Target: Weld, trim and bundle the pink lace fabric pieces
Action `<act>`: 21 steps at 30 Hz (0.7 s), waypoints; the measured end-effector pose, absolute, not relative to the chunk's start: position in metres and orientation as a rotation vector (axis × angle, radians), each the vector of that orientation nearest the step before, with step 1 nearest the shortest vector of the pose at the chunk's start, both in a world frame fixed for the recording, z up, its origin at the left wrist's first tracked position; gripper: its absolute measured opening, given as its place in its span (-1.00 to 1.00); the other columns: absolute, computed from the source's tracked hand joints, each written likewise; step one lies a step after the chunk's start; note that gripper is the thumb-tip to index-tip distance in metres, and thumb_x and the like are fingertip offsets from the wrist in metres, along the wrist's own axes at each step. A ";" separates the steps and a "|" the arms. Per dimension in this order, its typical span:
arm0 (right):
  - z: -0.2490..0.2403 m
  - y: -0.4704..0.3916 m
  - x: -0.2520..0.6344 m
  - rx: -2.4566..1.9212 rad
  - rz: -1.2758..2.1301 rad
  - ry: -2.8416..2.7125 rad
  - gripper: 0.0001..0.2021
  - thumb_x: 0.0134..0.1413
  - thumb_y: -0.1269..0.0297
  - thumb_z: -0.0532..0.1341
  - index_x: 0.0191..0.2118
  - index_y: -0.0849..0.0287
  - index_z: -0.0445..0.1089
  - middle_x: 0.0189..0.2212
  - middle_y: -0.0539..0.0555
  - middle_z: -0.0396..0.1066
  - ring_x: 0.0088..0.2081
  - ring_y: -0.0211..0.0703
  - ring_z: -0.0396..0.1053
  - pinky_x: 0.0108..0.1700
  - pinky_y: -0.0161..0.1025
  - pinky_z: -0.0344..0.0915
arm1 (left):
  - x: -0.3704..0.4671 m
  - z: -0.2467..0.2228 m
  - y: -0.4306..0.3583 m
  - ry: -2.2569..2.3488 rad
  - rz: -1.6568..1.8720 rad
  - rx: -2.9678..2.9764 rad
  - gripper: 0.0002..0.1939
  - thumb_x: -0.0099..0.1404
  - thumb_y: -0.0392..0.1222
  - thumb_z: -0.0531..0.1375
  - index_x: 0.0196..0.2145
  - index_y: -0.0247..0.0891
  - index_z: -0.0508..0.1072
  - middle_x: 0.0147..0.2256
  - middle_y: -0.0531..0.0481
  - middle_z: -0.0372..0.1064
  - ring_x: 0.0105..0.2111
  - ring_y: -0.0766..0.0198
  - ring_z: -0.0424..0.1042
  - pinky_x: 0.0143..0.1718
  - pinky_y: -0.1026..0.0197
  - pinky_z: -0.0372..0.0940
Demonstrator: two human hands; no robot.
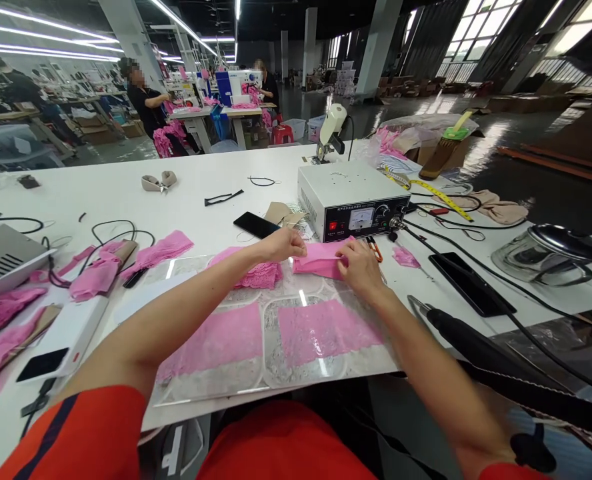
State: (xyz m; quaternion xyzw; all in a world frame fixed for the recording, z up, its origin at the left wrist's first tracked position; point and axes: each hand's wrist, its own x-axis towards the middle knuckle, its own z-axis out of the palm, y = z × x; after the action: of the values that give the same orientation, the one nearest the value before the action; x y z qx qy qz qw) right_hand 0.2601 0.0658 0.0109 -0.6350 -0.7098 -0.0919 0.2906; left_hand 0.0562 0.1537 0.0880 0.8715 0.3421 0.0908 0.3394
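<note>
A stack of pink fabric pieces point(321, 261) lies just in front of the grey control box. My left hand point(285, 245) is closed in a pinch at the left edge of the top piece. The fingers of my right hand point(360, 268) are bent and closed on its right end. Left of the stack is a pink lace-edged fabric pile point(259, 275), partly hidden behind my left forearm. Nearer to me, two pink fabric panels point(321, 330) point(231, 337) lie flat on or under a clear plastic sheet point(270, 373).
The grey control box point(356, 190) with dial and cables stands behind the stack. A black pen-shaped handpiece point(469, 340) lies at right beside a phone point(471, 283) and a glass pot point(546, 257). Another phone point(256, 225), scissors point(375, 249) and pink scraps point(159, 250) are around. People work behind.
</note>
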 end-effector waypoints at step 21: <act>-0.010 -0.068 0.260 -1.426 -0.128 -2.183 -0.76 0.07 0.56 0.02 -0.31 0.16 0.38 -0.37 0.11 0.41 -0.27 -0.08 0.29 -0.19 -0.13 0.23 | 0.017 0.057 0.038 0.479 0.013 2.435 -0.85 0.18 -0.40 0.16 -0.49 -0.30 0.49 -0.26 -0.04 0.39 -0.23 0.28 0.35 -0.17 0.27 0.23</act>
State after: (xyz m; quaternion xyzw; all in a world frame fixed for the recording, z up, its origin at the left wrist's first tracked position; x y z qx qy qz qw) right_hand 0.2601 -0.0684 -0.0099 -0.5272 -0.8069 -0.0472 0.2622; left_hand 0.0170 0.0376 0.0567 0.9283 0.1827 0.0050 0.3239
